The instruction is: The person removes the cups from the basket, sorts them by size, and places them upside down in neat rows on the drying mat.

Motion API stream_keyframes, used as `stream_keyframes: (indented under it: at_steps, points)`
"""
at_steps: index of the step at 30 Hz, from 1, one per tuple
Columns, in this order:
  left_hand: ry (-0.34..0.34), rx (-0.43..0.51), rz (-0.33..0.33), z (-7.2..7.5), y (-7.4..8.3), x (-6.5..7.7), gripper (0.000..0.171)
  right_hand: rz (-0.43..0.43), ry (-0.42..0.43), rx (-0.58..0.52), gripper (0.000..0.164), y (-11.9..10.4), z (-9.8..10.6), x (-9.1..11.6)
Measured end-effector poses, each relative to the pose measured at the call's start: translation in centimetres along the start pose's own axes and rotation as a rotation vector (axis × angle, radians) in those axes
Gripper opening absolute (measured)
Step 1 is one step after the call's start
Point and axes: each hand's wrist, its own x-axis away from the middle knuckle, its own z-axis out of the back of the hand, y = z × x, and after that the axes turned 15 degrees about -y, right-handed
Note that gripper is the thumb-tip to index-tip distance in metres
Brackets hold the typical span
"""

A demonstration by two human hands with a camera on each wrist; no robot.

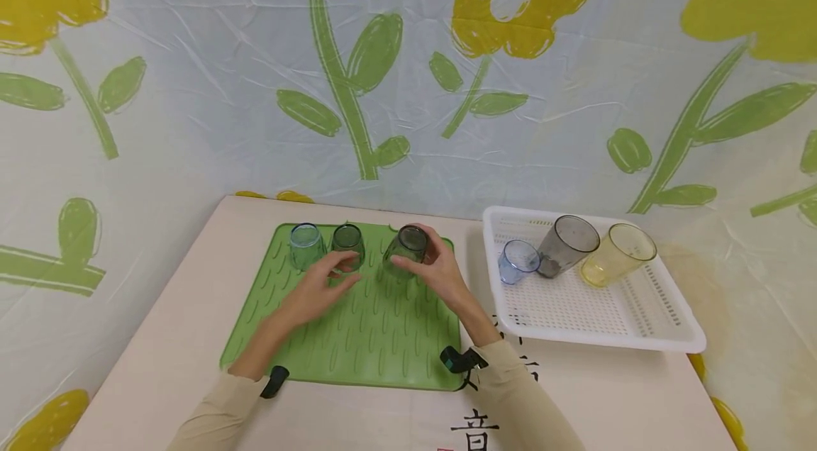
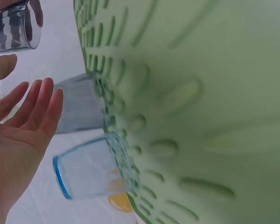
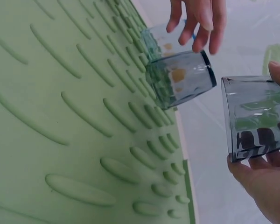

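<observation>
My right hand (image 1: 440,270) holds a grey glass (image 1: 403,252) between thumb and fingers, over the back right of a green ridged drying mat (image 1: 383,337). In the right wrist view, the held glass (image 3: 254,119) has its wide rim facing the mat, with a gap between. My left hand (image 1: 315,291) has relaxed, parted fingers and holds nothing. Its fingertips are close to a second grey glass (image 1: 347,242), which stands mouth up on the mat. Left of that one stands a light blue glass (image 1: 306,245) with a darker blue rim, also mouth up.
On the right, a white perforated basket (image 1: 574,334) holds a small blue glass (image 1: 518,263), a tall grey glass (image 1: 568,245) and a tall yellow glass (image 1: 618,254). Behind the table hangs a flower-patterned cloth (image 1: 421,110). Black characters (image 1: 475,430) mark the tabletop near the front.
</observation>
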Motion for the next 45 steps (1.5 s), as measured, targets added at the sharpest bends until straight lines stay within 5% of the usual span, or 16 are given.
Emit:
stream_keyframes:
  at_steps: [15, 32, 45]
  points:
    - [0.079, -0.081, 0.028, 1.9, -2.0, 2.8, 0.032, 0.028, 0.027, 0.033, 0.065, -2.3, -1.2, -1.1]
    - [0.196, -0.225, 0.105, 4.3, -4.7, 6.0, 0.028, -0.09, 0.065, 0.024, 0.065, 0.2, -1.5, -2.3]
    - [0.222, -0.273, 0.157, 5.2, -7.2, 7.0, 0.035, -0.069, 0.091, 0.018, 0.066, 3.2, -2.0, -3.4]
